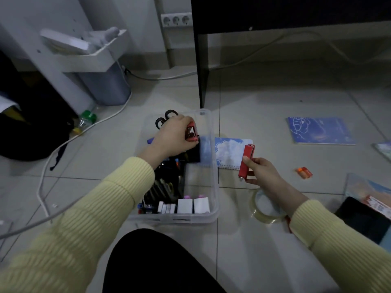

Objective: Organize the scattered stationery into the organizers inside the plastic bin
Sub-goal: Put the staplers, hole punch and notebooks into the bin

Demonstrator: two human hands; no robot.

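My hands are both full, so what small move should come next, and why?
Probably have the left hand release its small red item into the black organizer right under it: that hand is already over the plastic bin, while the right hand holds the red stapler outside it.

- The tiled floor [264, 106] carries a clear plastic bin [214, 182].
- A blue notebook [230, 153] lies just right of it (a second notebook [319, 130] lies farther right).
- Nearby lie a tape roll [264, 217], a small orange item [304, 172] and a white cable [42, 176].
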